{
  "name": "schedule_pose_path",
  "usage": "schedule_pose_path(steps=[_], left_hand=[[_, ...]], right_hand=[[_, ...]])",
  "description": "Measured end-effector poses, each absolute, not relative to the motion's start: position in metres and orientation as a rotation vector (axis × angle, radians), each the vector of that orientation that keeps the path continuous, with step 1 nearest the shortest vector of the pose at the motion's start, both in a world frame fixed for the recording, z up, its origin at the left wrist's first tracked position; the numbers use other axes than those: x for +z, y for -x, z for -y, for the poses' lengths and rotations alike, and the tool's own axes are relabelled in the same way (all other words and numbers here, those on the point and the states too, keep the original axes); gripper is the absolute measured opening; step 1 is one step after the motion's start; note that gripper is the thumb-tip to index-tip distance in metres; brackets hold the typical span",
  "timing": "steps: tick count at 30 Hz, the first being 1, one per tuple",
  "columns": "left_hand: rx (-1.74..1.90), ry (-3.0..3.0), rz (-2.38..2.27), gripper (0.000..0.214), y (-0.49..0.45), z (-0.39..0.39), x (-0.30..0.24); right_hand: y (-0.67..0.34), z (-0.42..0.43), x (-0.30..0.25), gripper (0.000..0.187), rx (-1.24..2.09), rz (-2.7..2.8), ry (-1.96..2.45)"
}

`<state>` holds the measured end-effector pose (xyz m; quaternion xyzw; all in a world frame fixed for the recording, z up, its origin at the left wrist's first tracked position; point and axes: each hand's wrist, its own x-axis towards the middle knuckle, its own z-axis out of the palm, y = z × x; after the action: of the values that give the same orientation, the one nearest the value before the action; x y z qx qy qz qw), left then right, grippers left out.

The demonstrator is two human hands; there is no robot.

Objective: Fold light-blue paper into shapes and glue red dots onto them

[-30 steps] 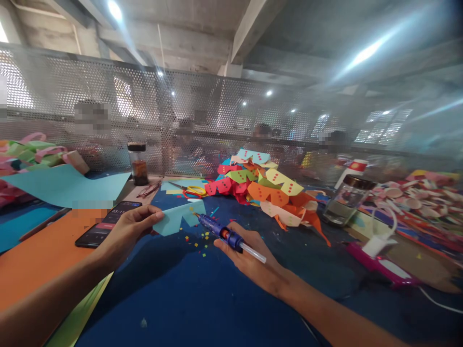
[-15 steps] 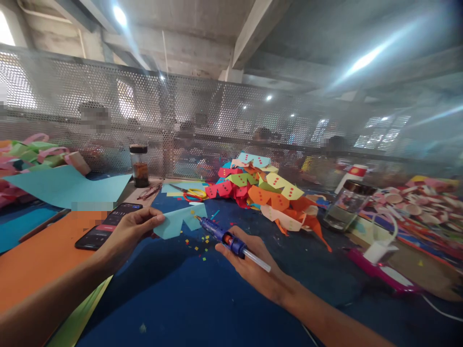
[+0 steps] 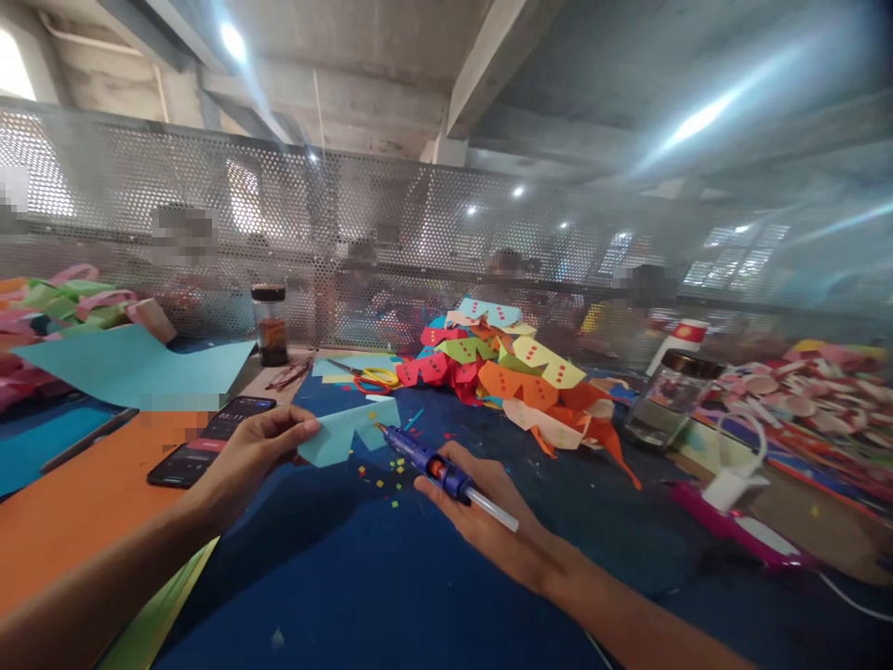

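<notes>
My left hand (image 3: 255, 453) pinches a light blue cut paper piece (image 3: 349, 430) by its left edge, a little above the dark blue table (image 3: 363, 577). My right hand (image 3: 488, 507) is wrapped around a blue glue gun (image 3: 427, 458) with a clear glue stick poking out of its back. The gun's nozzle touches the lower edge of the paper piece. Small coloured paper scraps (image 3: 380, 479) lie on the table under the paper.
A black phone (image 3: 209, 439) lies on an orange sheet left of my hand. Behind are yellow-handled scissors (image 3: 368, 376), a pile of coloured paper shapes (image 3: 513, 368), a dark jar (image 3: 271, 325), a glass jar (image 3: 662, 398), a pink device (image 3: 739, 521). People sit beyond a perforated metal screen (image 3: 391, 242).
Both hands, the paper and the glue gun sit slightly lower in view as the camera tilted up a little. The grips are unchanged.
</notes>
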<state>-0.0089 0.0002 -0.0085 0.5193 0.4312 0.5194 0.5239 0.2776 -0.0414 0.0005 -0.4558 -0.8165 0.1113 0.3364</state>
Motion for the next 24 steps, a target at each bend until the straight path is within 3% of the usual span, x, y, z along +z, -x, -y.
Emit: schedule_pose_path(steps=[24], left_hand=[[1.252, -1.234, -1.012, 0.032, 0.0088, -0.0013, -0.0072]], right_hand=[[-0.2789, 0.0423, -0.0004, 0.025, 0.293, 2.118, 1.164]])
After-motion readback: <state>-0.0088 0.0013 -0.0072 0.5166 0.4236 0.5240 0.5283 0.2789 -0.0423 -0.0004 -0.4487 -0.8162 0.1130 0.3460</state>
